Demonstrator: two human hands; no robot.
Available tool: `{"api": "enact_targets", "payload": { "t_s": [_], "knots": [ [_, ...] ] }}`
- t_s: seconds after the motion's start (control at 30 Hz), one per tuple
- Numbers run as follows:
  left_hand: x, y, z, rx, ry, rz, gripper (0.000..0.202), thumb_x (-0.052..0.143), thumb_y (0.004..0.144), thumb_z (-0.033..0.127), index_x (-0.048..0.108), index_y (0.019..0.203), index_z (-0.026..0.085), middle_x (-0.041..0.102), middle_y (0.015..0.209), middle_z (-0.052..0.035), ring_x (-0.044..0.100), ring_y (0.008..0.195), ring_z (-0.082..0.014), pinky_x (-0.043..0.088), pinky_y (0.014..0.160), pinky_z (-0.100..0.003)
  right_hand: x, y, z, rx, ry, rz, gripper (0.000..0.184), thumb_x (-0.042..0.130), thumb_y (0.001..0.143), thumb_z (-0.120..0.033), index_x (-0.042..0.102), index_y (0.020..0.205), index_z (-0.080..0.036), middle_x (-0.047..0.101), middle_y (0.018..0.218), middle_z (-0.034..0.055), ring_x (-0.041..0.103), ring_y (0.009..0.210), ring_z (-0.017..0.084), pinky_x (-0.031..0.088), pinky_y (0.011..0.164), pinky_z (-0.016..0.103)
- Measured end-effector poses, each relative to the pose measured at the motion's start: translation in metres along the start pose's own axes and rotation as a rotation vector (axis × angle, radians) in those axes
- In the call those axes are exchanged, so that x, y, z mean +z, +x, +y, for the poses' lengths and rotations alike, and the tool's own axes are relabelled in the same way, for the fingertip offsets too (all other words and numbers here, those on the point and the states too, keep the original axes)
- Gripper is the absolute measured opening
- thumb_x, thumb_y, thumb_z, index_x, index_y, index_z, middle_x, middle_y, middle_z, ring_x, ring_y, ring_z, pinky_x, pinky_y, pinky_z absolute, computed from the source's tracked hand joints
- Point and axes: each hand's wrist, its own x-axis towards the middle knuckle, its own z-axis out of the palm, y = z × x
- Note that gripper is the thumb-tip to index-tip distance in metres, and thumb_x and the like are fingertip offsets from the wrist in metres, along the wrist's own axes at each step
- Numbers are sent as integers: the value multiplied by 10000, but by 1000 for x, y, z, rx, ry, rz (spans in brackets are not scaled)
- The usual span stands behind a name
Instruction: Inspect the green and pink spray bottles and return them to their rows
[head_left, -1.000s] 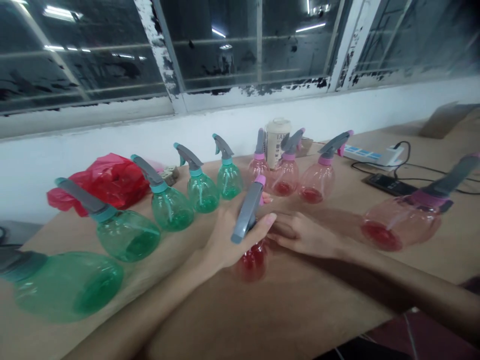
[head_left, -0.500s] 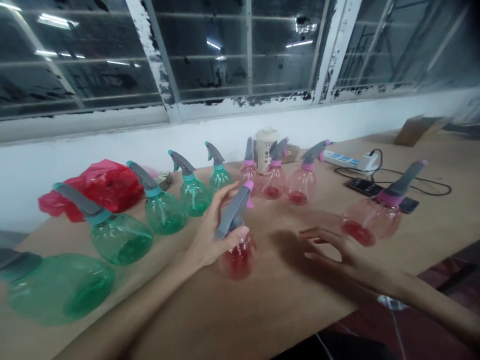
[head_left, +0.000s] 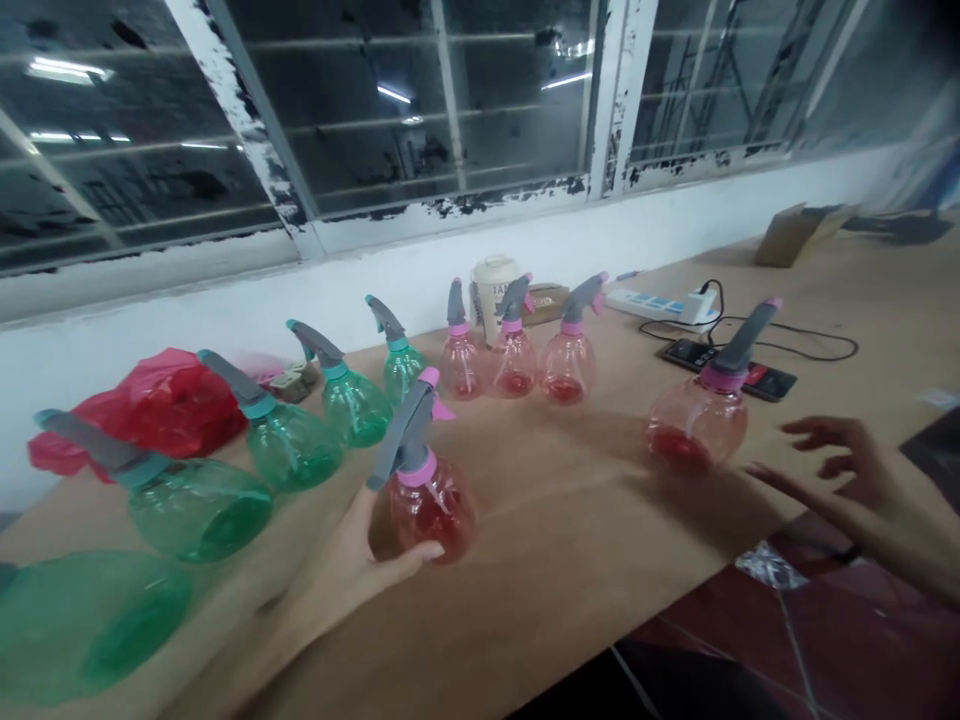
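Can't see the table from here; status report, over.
Left hand around front pink bottle, grip unclear. Right hand open, empty. Far-right pink bottle stands between hands.

The left forearm slants in from the lower left, blurred toward its near end, the wrist roughly in line with it. The left grip is curved into a wide C: the thumb stretches rightward along the near side, while the other fingers are mostly out of sight. The right arm comes in at the right edge, little of it showing. The right grip, well apart from the left, points leftward with parted, loosely bent fingers, the lowest digit reaching out nearly straight
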Motion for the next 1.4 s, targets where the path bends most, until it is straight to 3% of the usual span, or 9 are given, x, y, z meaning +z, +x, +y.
{"api": "enact_targets", "payload": {
  "t_s": [0.1, 0.17, 0.37, 0.6, 0.8, 1.07, 1.4],
  "knots": [
    [9, 11, 11, -38, -42, -14, 707, 671, 738, 492, 360, 1330, 263, 578, 1254, -133, 529, 1169, -370, 420, 938, -580, 22, 13, -4, -69, 96, -33, 813, 637, 623, -666, 361, 1268, -257, 489, 1262, 158, 554, 1056, 377, 490, 857, 524],
    [16, 23, 19, -50, -70, -21, 685, 681, 726, 505, 407, 1302, 254, 594, 1232, -133, 539, 1153, -376, 415, 930, -600, 35, 23, -8, -89, 149, -78, 858, 648, 649, -627, 307, 1330, -233, 477, 1296, 152, 501, 1159, 369, 431, 963, 493],
    [47, 69, 58, 12, -179, -56, 631, 714, 695, 521, 510, 1227, 252, 639, 1149, -99, 584, 1085, -345, 441, 910, -577, 45, 39, -14, -39, 146, -97, 810, 693, 634, -602, 415, 1271, -188, 584, 1175, 142, 545, 1099, 324, 428, 947, 458],
    [103, 122, 120, 163, -353, -46, 656, 732, 713, 422, 460, 1275, 220, 567, 1265, -125, 529, 1174, -324, 425, 965, -544, 24, 35, 5, 17, 86, -38, 817, 699, 608, -628, 445, 1244, -182, 603, 1155, 142, 544, 1105, 319, 421, 945, 457],
    [138, 148, 148, 160, -298, 27, 645, 713, 722, 481, 453, 1235, 188, 586, 1203, -146, 563, 1108, -338, 466, 909, -541, 11, 34, 21, 25, 65, -8, 796, 682, 602, -655, 464, 1204, -182, 607, 1136, 152, 558, 1080, 326, 438, 916, 451],
    [155, 173, 163, 223, -148, 128, 640, 678, 753, 505, 448, 1250, 175, 554, 1208, -137, 527, 1139, -320, 451, 929, -479, 9, 35, 20, 9, 18, -6, 807, 644, 605, -698, 459, 1196, -181, 617, 1124, 167, 558, 1064, 349, 436, 900, 478],
    [152, 176, 164, 220, -168, 118, 716, 699, 754, 466, 379, 1317, 161, 537, 1245, -154, 529, 1150, -303, 453, 927, -437, 9, 23, 7, -17, 36, -75, 731, 660, 641, -639, 440, 1188, -207, 605, 1133, 141, 557, 1059, 349, 423, 917, 497]
  ]
}}
